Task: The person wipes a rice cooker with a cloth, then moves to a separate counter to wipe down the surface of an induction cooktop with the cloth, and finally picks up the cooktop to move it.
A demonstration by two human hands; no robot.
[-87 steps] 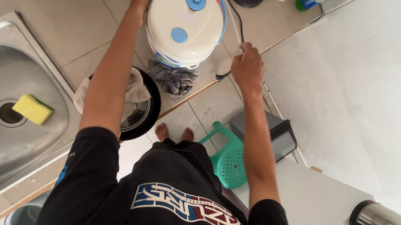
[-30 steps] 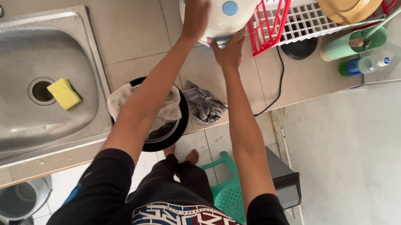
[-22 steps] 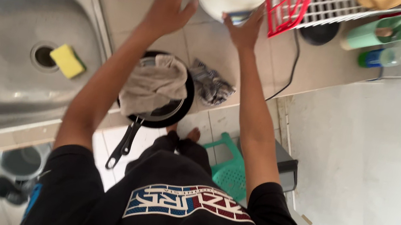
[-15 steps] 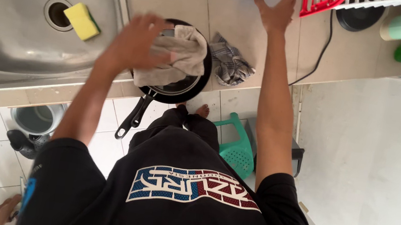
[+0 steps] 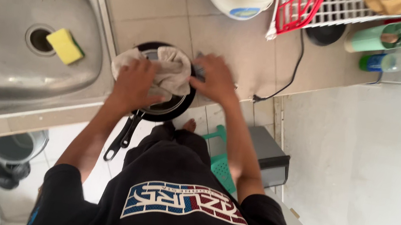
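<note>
Countertop (image 5: 231, 43): both hands (fingers spread) on cloth (image 5: 172, 69).

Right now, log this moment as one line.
left hand: on beige cloth | right hand: at pan's right rim | black frying pan: counter edge | yellow sponge: in sink
</note>
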